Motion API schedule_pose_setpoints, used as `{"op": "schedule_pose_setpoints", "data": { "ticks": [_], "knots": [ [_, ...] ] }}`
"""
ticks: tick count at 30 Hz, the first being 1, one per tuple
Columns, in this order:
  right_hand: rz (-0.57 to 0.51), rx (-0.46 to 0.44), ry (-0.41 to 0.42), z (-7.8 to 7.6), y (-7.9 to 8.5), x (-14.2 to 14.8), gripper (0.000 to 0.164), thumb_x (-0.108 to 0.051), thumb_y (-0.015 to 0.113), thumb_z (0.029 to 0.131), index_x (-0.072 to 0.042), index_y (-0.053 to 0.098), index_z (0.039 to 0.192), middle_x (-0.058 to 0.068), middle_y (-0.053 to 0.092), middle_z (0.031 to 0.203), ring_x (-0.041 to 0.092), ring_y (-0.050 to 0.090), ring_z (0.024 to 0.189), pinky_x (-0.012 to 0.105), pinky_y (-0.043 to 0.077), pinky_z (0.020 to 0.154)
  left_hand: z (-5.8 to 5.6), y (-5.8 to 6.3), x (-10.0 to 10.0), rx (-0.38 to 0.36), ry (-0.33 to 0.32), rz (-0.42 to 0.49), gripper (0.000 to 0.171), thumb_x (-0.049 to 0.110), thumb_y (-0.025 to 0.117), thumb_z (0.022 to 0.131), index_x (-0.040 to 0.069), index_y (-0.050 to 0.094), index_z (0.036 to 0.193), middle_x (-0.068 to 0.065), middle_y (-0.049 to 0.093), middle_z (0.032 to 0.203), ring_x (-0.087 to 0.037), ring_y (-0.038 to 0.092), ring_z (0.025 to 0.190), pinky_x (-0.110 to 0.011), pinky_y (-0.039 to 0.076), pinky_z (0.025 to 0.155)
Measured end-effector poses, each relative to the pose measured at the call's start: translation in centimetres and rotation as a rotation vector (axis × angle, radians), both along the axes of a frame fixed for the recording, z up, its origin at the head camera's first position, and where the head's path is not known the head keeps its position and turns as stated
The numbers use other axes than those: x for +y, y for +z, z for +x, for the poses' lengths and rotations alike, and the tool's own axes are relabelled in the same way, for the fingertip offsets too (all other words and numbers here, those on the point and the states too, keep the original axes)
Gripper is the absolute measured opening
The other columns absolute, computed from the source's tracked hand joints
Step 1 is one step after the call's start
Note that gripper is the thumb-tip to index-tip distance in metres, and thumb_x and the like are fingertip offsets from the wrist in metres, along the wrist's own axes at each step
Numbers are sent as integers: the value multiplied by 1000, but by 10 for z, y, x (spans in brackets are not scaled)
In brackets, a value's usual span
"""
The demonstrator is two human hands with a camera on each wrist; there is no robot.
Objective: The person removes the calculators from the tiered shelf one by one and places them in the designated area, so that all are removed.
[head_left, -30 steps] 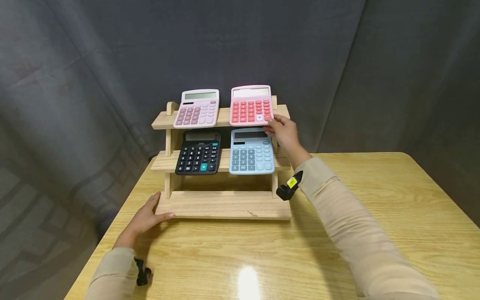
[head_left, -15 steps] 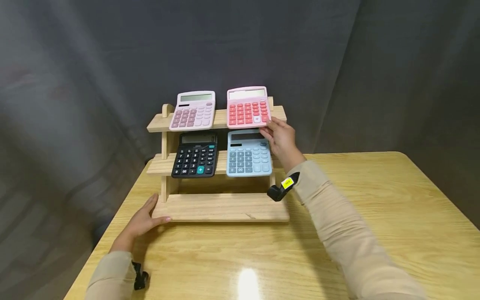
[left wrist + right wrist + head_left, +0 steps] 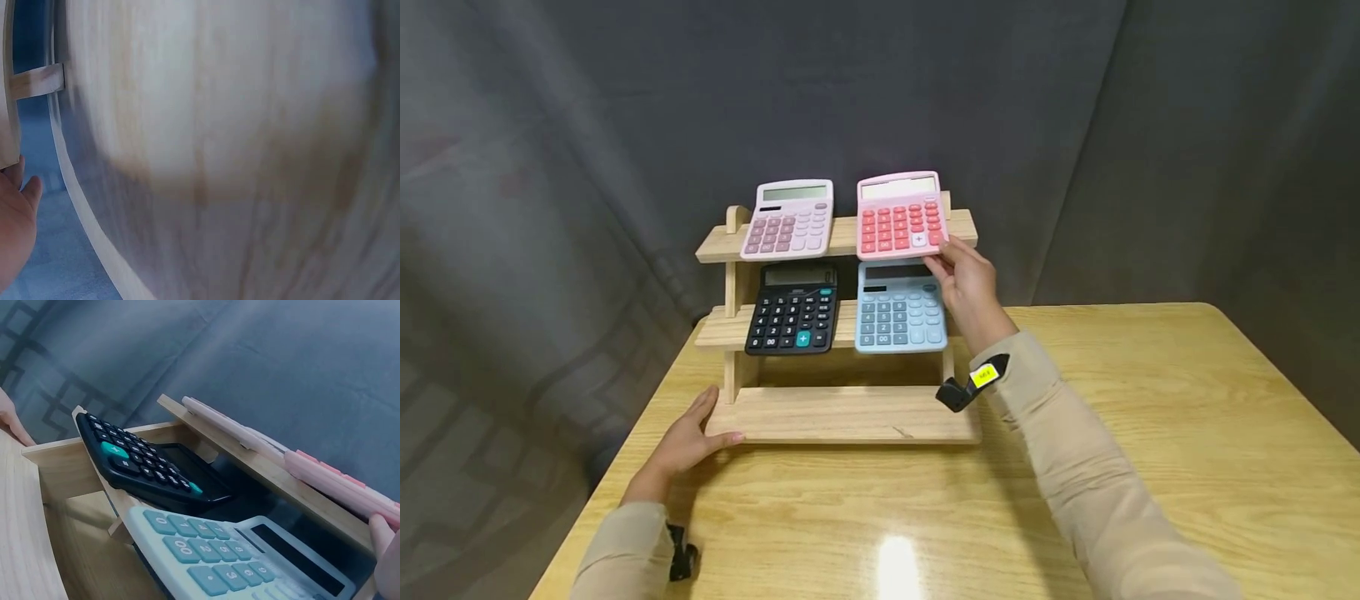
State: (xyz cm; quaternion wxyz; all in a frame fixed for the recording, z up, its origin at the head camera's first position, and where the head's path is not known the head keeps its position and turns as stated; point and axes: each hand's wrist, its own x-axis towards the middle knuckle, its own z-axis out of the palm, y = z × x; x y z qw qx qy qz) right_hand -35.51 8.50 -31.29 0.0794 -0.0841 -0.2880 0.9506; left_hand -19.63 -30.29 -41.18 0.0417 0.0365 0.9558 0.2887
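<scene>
My right hand (image 3: 967, 287) pinches the lower right corner of a pink calculator (image 3: 901, 215) with red keys. That calculator leans on the right half of the top shelf of a wooden display rack (image 3: 850, 414). A light blue calculator (image 3: 901, 308) sits just below it on the middle shelf, its upper right part close to my fingers. In the right wrist view, a finger touches the pink calculator's (image 3: 337, 487) lower edge. My left hand (image 3: 685, 437) rests at the left end of the bottom shelf, its thumb along the front edge and its fingers along the side.
A pale pink calculator (image 3: 790, 218) leans on the top shelf's left half. Below it is a black calculator (image 3: 793, 308) with a green plus key. The rack stands on a wood-grain table (image 3: 1135, 400), with a grey curtain (image 3: 1000, 108) behind.
My right hand has shifted slightly down and toward me at the pink calculator's corner. The left hand stays at the bottom shelf. The whole head view has shifted slightly.
</scene>
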Motion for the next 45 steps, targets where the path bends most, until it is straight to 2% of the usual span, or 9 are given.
{"op": "schedule_pose_setpoints", "data": {
  "ticks": [4,11,17,25,27,33,38,40,45],
  "knots": [
    [-43,40,10,4,-4,5,29,7,55,80,2,59,108,21,55,106,27,57,93,34,48,73,-1,1,-1,10,-4,15,102,45,67,68,-6,10,135,-27,9,138,-42,8,124,-54,13,96],
    [-163,5,60,63,38,11,35,12,47,82,7,51,116,23,49,113,28,53,100,34,44,78,-2,-3,-1,30,-28,42,100,42,68,69,-8,11,135,-27,10,138,-41,8,125,-54,13,96],
    [-138,40,65,80,40,28,40,13,46,83,7,45,122,23,45,119,29,49,105,34,42,80,-1,-5,-1,19,-14,38,102,44,68,68,-7,11,135,-26,10,139,-41,8,125,-54,12,96],
    [-106,229,74,-26,-78,111,37,7,58,77,0,56,113,21,50,116,33,50,103,41,41,81,-1,-5,-1,36,-7,35,102,44,69,67,-7,13,135,-25,11,139,-40,9,125,-53,13,96],
    [-135,213,65,-10,-71,115,37,9,55,78,1,55,115,21,48,118,32,49,105,41,40,82,0,-5,0,36,-8,36,102,44,69,67,-7,13,135,-25,11,139,-40,9,125,-53,13,96],
    [-243,145,43,89,-7,98,38,14,47,81,5,50,118,22,48,117,30,48,107,39,40,84,3,-4,1,31,-4,38,102,44,69,67,-7,12,135,-25,11,138,-41,9,125,-54,13,96],
    [-224,261,60,26,-102,161,38,10,51,81,3,51,118,22,47,118,33,45,109,42,39,85,4,-3,0,32,1,43,102,44,68,68,-7,11,135,-26,11,139,-41,9,125,-54,13,96],
    [-241,232,50,28,-107,169,38,10,50,81,3,51,118,22,45,121,32,44,110,42,37,87,4,-3,-1,38,0,40,101,44,68,68,-7,12,135,-26,11,138,-41,9,125,-54,13,96],
    [-345,132,26,121,-20,126,30,14,41,84,7,56,109,22,56,103,29,52,100,37,39,84,4,-2,0,45,-7,40,101,43,69,68,-7,12,135,-26,11,138,-42,9,124,-54,13,96]
  ]
}}
